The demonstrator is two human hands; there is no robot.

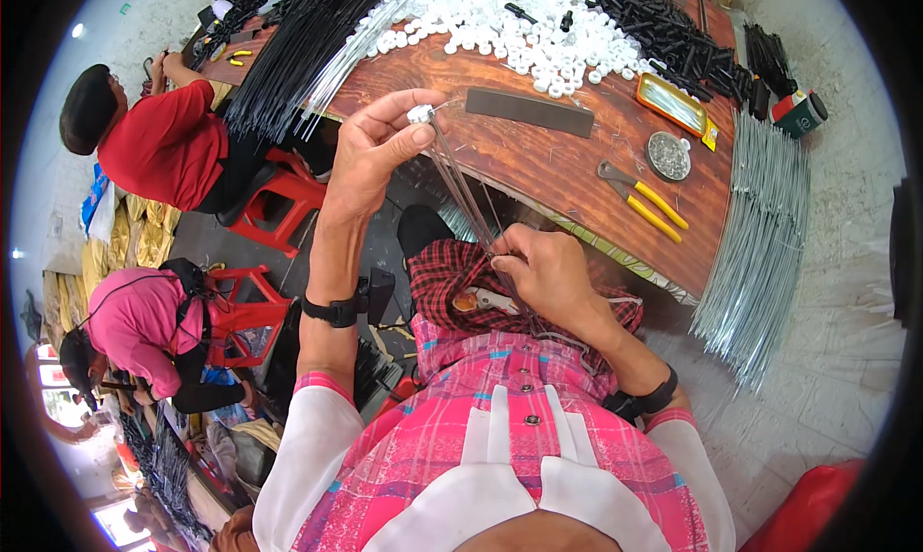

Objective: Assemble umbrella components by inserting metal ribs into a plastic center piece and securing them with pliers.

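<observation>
My left hand point(389, 140) is raised near the table's front edge, thumb and fingers closed on a small white plastic ring point(420, 114). From the ring a bundle of thin metal rods point(457, 182) slants down toward my lap. Lower and to the right, my right hand point(550, 273) has its fingers wrapped round the lower part of those rods. Just past my left fingertips lies a flat dark bar point(529, 112). The rods' lower ends are hard to make out against the checked cloth point(442, 288) on my lap.
White rings point(519, 33) and black plastic parts point(663, 42) are heaped on the wooden table point(577, 182). Yellow-handled pliers point(642, 201), a round dish point(668, 156) and a yellow tray point(671, 103) lie right. Metal rods point(750, 235) overhang the right edge. Two people point(159, 134) work at left by red stools point(279, 206).
</observation>
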